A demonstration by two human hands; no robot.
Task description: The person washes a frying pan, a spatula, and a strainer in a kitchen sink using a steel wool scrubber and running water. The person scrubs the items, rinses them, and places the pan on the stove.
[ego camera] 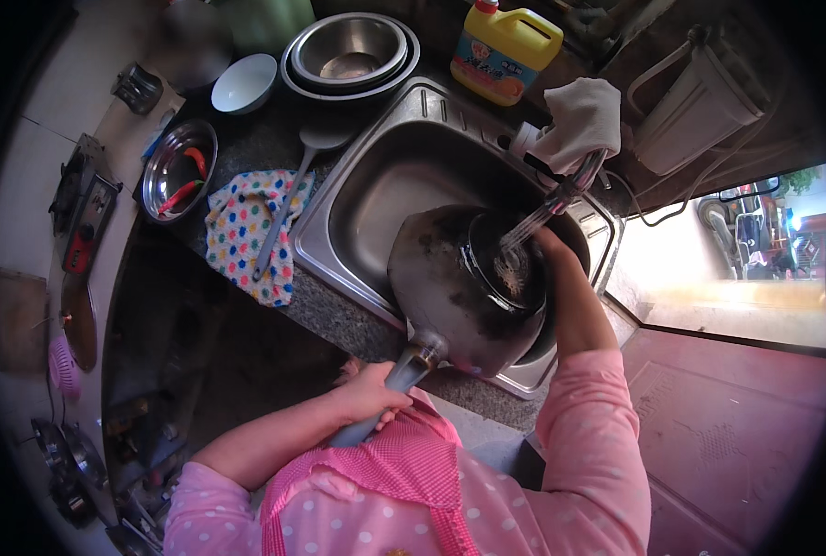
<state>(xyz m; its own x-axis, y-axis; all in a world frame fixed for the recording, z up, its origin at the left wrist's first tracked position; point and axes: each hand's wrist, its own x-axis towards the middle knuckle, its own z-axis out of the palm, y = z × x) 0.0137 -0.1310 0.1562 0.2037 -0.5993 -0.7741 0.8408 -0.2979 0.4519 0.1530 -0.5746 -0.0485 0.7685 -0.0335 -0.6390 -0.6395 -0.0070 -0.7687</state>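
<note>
My left hand is closed around the grey handle of a wok with a darkened outer surface. The wok is tilted over the sink, its round underside ring towards me. Water from the faucet streams onto that blackened ring. Beyond the wok's right side, my right hand is at its edge. The fingers there are hidden, so their grip does not show. A pale cloth hangs over the faucet.
Left of the sink lie a dotted cloth, a spatula and a metal bowl holding chili peppers. Behind are a white bowl, stacked metal basins and a yellow detergent jug. A plastic pitcher is at right.
</note>
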